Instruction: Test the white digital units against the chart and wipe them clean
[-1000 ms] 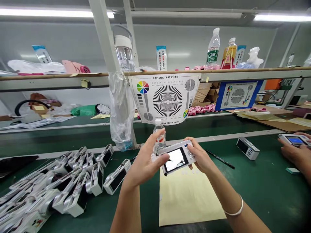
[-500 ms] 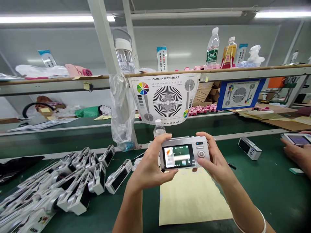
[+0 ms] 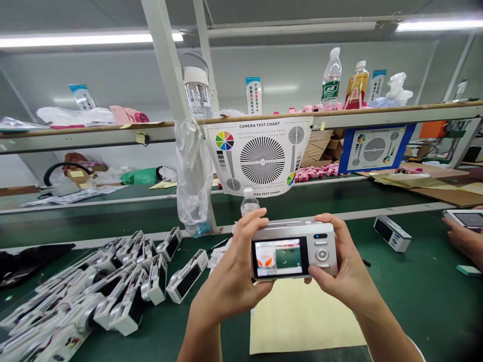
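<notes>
Showing a lit picture on its screen, the silver camera [image 3: 294,250] sits upright just right of the frame's center, held above the table [image 3: 426,311] by 2 hands. The left hand [image 3: 236,269] pinches its left end, fingers along the top edge and thumb under the bottom. The right hand [image 3: 341,266] pinches the other end, with the index finger on the top corner and the thumb at the lower part of the back, near the buttons.

Below the camera, at the bottom center of the frame, a yellow sheet [image 3: 302,322] lies on the table. Just behind the left hand stands a clear bottle [image 3: 249,202], partly hidden. Above it, a white camera test chart [image 3: 260,156] hangs from the shelf [image 3: 339,116]; a smaller chart [image 3: 375,149] with a blue border hangs at the right.

A pile of white camera bodies [image 3: 75,296] fills the lower left of the frame, and 1 more camera [image 3: 392,233] rests on the table at the right. At the right edge, another person's hand [image 3: 466,241] holds a device [image 3: 466,219] with a screen. On the shelf at the upper right stand 2 drink bottles [image 3: 332,83], side by side.
</notes>
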`<act>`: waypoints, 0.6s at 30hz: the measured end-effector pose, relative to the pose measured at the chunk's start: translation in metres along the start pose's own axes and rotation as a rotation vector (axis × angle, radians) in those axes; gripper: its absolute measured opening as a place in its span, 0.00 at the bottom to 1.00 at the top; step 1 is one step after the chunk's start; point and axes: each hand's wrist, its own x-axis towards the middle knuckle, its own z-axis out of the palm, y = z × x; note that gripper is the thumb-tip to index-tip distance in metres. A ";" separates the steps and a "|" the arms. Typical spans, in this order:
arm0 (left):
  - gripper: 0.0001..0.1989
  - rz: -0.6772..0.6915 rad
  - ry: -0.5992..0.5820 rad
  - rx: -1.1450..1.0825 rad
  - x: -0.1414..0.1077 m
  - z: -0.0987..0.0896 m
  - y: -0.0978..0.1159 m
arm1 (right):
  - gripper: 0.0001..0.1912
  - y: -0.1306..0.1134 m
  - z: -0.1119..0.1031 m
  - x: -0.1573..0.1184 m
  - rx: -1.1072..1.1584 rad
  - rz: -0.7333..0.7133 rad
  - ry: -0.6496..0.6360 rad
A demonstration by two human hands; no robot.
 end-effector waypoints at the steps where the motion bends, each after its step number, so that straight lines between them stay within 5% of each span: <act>1: 0.38 0.018 0.020 -0.004 0.000 0.001 0.000 | 0.29 -0.001 0.000 -0.001 0.001 -0.022 0.004; 9: 0.33 0.233 0.216 0.144 0.008 -0.010 0.018 | 0.12 -0.030 0.004 -0.007 0.103 -0.180 0.008; 18: 0.32 0.403 0.438 0.362 0.005 -0.044 0.087 | 0.10 -0.073 0.005 -0.032 0.101 -0.631 0.077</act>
